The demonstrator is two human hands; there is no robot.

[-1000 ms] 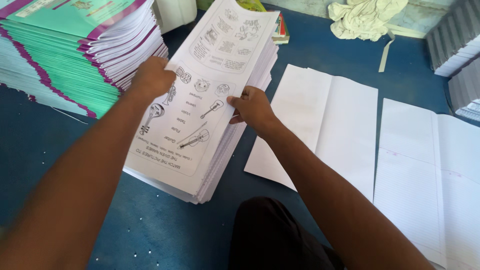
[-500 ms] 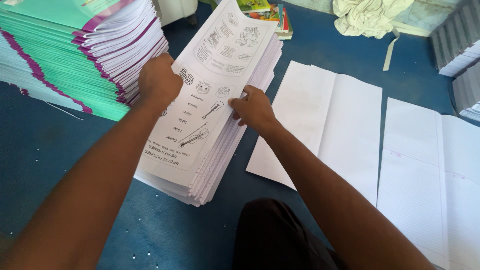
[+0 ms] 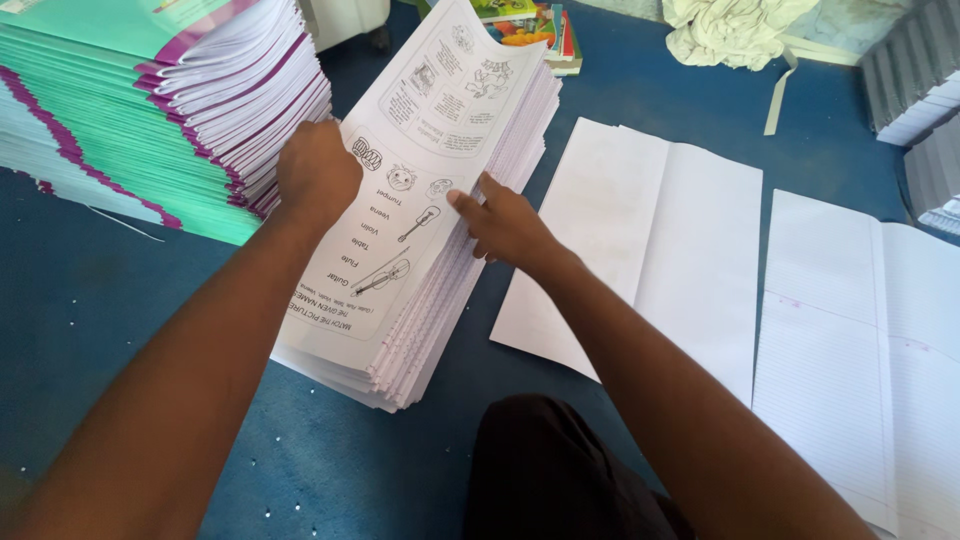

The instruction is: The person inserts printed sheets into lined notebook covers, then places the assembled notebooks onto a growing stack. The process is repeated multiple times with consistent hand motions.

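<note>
Knee: a dark-clothed knee (image 3: 560,470) fills the bottom centre of the frame, nearest the camera.
Surface: a blue floor covering (image 3: 90,330) carries everything; whether it is a floor or a low worktop cannot be told.
Printed stack: a tall stack of printed sheets (image 3: 420,250) lies slantwise in the centre, running from lower centre toward the upper middle.
Look: the top sheet is white, with small line drawings of instruments and faces beside short rows of print; the stacked edges below show a faint lilac tint.
Left hand: the left hand (image 3: 318,172) sits at the stack's left edge, fingers curled under; it looks closed on that edge, though the grip itself is hidden.
Right hand: the right hand (image 3: 505,222) lies flat and loose on the stack's right edge, fingertips pressing the top sheet, grasping nothing.
Handling: single sheets are judged light, limp and easily creased; the whole stack is likely heavy and prone to sliding askew. Taking it from both long edges, low down, seems safest.
Blank sheets: large white folded sheets (image 3: 650,240) lie to the right, with ruled sheets (image 3: 870,350) further right.
Green pile: a high pile of green-covered booklets (image 3: 140,110) stands at upper left, just beside the left hand.
Far edge: colourful books (image 3: 535,25) and a crumpled pale cloth (image 3: 730,30) lie along the top.
</note>
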